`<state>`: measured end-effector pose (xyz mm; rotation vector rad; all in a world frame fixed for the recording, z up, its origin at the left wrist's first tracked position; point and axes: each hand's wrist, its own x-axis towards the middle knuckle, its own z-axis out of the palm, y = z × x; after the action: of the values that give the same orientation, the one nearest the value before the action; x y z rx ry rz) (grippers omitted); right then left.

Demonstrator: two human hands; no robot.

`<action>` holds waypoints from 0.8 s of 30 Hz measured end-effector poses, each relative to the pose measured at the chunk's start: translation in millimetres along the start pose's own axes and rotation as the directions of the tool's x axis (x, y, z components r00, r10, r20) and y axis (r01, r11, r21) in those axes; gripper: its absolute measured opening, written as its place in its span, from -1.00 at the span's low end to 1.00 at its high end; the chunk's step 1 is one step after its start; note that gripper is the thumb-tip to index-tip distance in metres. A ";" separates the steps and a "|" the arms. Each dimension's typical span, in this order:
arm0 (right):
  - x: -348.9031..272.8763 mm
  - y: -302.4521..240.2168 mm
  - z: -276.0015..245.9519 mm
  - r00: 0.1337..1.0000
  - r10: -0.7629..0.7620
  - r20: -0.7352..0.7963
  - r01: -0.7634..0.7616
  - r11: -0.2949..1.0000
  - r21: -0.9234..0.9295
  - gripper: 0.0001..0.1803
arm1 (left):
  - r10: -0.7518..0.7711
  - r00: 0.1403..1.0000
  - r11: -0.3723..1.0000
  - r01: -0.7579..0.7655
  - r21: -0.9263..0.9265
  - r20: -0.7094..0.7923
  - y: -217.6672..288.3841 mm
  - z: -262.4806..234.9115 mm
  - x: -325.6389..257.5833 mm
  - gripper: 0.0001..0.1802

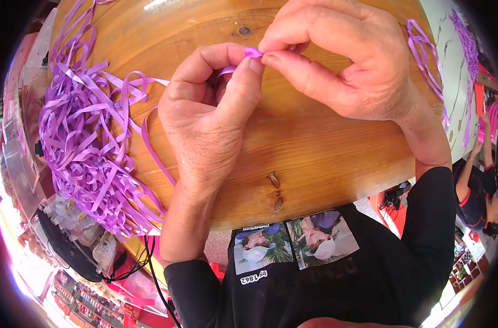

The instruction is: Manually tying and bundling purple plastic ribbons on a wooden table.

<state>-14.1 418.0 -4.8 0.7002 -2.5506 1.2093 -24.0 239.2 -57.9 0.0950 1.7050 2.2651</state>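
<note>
Both hands meet over the wooden table, pinching one purple ribbon [253, 52] between them. My left hand [210, 106] is closed, with thumb and index finger on a small fold or loop of it, and part of the ribbon runs behind the curled fingers. My right hand [342, 63] grips the other side of that fold between thumb and fingertips. Whether the fold is a finished knot I cannot tell. A strand passes behind my left wrist toward a large tangled heap of purple ribbons [90, 147] at the table's left.
The wooden table [325, 158] has a rounded near edge. More purple ribbons lie at its right edge [425, 60] and on a white marbled surface [454, 60] beyond. Black cables [149, 257] hang at lower left. Another person [478, 186] is at the far right.
</note>
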 end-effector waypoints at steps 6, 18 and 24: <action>0.7 17.9 16.2 0.997 0.039 -0.059 -0.008 0.888 0.459 -0.90 | -0.027 0.999 0.991 0.030 -0.128 0.024 3.2 0.8 -3.3 -0.89; -7.0 12.2 12.1 0.863 0.435 0.256 -0.498 0.652 0.572 -0.86 | -0.113 0.963 0.871 0.215 -0.441 0.246 -6.0 -4.1 -0.6 -0.86; -5.2 22.3 20.8 0.984 -0.091 -0.151 0.123 0.969 0.216 -0.83 | -0.113 0.962 0.811 0.233 -0.536 0.247 -10.5 -10.8 0.7 -0.86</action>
<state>-21.2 415.7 -34.9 0.7603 -2.2551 1.4693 -25.1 231.9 -71.1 0.0347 0.8509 2.4155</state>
